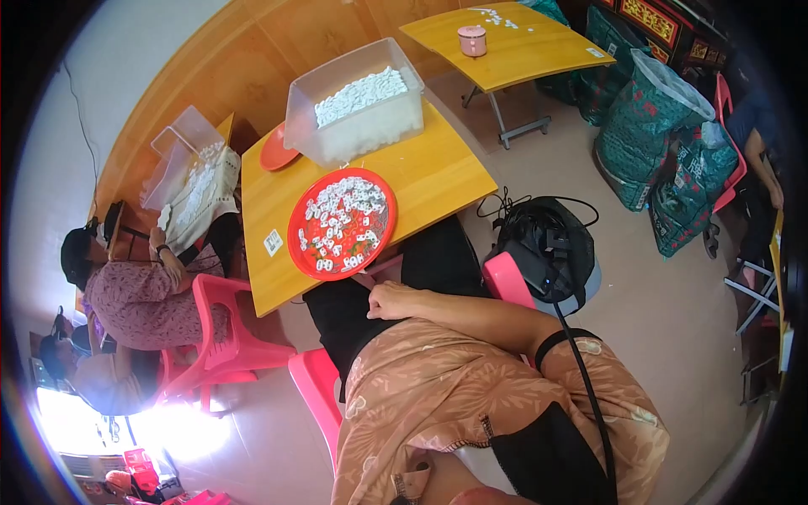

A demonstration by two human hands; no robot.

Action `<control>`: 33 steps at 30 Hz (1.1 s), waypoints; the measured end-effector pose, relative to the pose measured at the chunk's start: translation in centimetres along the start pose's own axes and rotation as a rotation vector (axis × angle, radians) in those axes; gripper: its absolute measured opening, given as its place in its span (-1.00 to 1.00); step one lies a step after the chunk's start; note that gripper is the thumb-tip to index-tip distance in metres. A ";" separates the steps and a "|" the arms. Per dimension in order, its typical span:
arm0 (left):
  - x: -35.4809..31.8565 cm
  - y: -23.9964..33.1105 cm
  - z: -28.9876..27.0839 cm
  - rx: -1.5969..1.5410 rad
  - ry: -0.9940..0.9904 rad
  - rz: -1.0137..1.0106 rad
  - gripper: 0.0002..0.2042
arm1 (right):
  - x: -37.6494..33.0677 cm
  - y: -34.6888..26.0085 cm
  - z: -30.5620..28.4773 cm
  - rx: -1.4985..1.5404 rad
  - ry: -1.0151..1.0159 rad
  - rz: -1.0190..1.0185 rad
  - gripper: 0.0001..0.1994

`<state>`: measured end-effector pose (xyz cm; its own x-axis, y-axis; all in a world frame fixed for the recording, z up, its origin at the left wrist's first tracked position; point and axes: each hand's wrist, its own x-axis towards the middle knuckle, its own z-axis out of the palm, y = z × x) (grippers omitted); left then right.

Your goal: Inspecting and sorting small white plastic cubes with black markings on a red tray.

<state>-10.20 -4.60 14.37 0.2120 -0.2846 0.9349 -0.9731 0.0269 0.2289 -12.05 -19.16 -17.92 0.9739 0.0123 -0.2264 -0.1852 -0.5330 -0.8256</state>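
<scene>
My right hand (391, 300) lies over my dark-clothed lap, fingers curled closed. Its palm side is hidden, so I cannot tell what it holds, if anything. My left hand is out of view. Just beyond the right hand, a round red tray (296, 220) rests on the near edge of a yellow table (446, 172) and juts out over my lap. Many small white pieces with dark marks (343, 202) are scattered on it. Behind it stands a clear plastic bin (311, 139), with a heap of white pieces (362, 97) inside.
A red plate (278, 150) sits beside the bin. At left, a person (151, 295) sits on a pink chair (244, 324). A black bag (547, 244) with cables is on my right. Green sacks (644, 135) stand farther right; a second table (539, 55) holds a pink cup (472, 41).
</scene>
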 end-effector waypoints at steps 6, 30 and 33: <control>0.4 2.2 -1.4 0.053 -0.080 0.091 -0.81 | -1.4 -1.0 -0.9 0.001 0.001 0.008 -0.70; -7.7 5.5 -11.9 0.438 -0.485 0.120 -0.84 | 0.5 -0.7 0.7 -0.026 0.024 -0.034 -0.72; -9.1 6.1 -12.9 0.494 -0.548 0.099 -0.84 | 1.4 -1.0 0.8 0.010 -0.054 -0.002 -0.73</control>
<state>-16.93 10.51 10.79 0.1717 -0.7437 0.6461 -0.9398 -0.3202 -0.1189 -10.60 -17.92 -17.88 0.9658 0.0594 -0.2522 -0.1849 -0.5241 -0.8313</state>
